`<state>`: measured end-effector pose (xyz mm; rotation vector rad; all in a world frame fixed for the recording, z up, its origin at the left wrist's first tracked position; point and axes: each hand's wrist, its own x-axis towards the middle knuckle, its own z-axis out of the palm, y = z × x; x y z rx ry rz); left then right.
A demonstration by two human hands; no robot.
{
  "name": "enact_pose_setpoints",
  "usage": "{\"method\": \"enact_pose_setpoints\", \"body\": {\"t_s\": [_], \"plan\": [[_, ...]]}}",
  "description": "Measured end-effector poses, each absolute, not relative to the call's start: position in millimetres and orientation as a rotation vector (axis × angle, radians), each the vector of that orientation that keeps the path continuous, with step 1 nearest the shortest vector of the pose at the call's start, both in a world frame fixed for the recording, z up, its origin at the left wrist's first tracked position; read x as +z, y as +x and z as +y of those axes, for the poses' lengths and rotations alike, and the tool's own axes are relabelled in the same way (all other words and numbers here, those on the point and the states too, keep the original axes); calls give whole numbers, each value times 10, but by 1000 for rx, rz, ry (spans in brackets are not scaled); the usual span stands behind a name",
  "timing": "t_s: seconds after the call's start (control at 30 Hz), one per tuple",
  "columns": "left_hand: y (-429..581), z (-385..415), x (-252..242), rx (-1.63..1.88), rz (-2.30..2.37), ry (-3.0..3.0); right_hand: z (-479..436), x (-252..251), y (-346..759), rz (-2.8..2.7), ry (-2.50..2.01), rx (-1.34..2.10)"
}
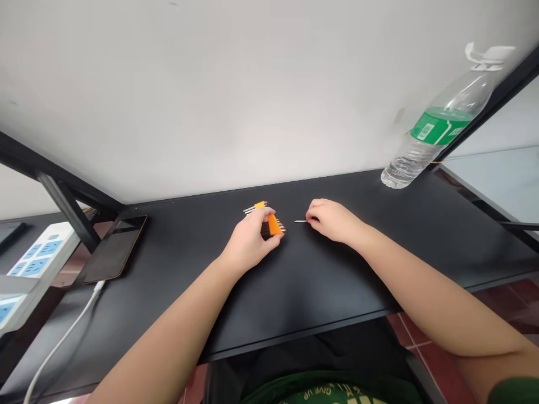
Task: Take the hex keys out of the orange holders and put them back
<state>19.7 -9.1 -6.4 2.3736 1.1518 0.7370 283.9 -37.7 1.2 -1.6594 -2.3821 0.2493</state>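
Note:
My left hand (248, 238) is closed round an orange holder (274, 225) from which several thin metal tips stick out on the right. Just behind its fingers lies a yellow-orange piece (260, 205) with slim silvery rods; whether it belongs to the same holder I cannot tell. To the right, my right hand (332, 219) pinches one end of a thin metal rod (300, 221), whose free end points left toward the holder. A small gap separates the rod from the metal tips. The fingers hide the rod's other end.
A large water bottle (440, 126) with a green label stands at the back right by the wall. On the left lie a phone (115, 249) with a white cable (69, 336) and a white power strip (40, 266). The black table (303, 292) has dark metal frame bars at both sides.

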Motion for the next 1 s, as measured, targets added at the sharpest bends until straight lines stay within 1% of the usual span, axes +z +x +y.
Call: {"method": "enact_pose_setpoints", "body": {"t_s": [0.23, 0.37, 0.6, 0.8, 1.0], "plan": [[219, -83, -84, 654, 1115, 2388, -371, 65, 2727, -2558, -1725, -45], [218, -82, -90, 639, 1121, 2379, -386, 68, 2703, -2554, -1764, -76], [212, -80, -103, 653, 1111, 2369, -419, 108, 2705, -2456, -1682, 1], [229, -89, -110, 682, 1074, 2422, -503, 150, 2628, -2307, -1367, 333], [239, -104, -102, 737, 1009, 2463, -521, 106, 2625, -2283, -1181, 349]]}}
